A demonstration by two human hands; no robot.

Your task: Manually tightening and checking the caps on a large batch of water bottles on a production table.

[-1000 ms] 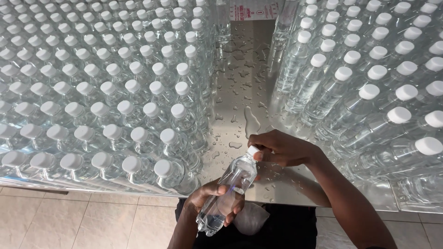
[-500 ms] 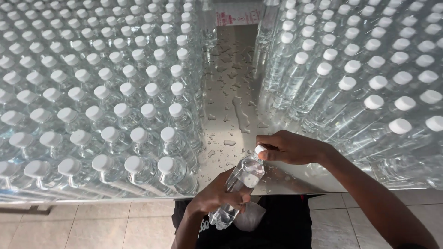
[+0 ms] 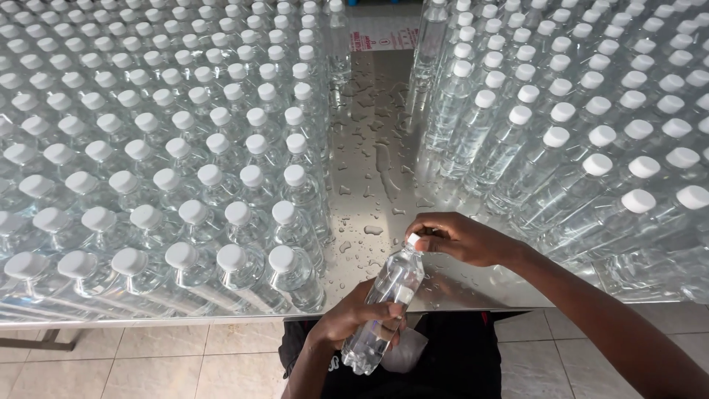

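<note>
A clear plastic water bottle [image 3: 382, 303] with a white cap is tilted over the near edge of a wet steel table [image 3: 373, 159]. My left hand [image 3: 354, 319] grips the bottle's lower body from the left. My right hand [image 3: 459, 238] is closed over the cap at the bottle's upper end, fingers wrapped around it so only a bit of white shows.
Several rows of capped clear bottles [image 3: 170, 170] fill the table on the left, and another block of capped bottles [image 3: 576, 125] fills the right. Between them runs a narrow strip of table with water drops. Tiled floor [image 3: 155, 358] lies below the table edge.
Both hands and the bottle stay at the table's near edge, the right hand still over the cap. The view has shifted slightly, bringing the bottle rows closer.
</note>
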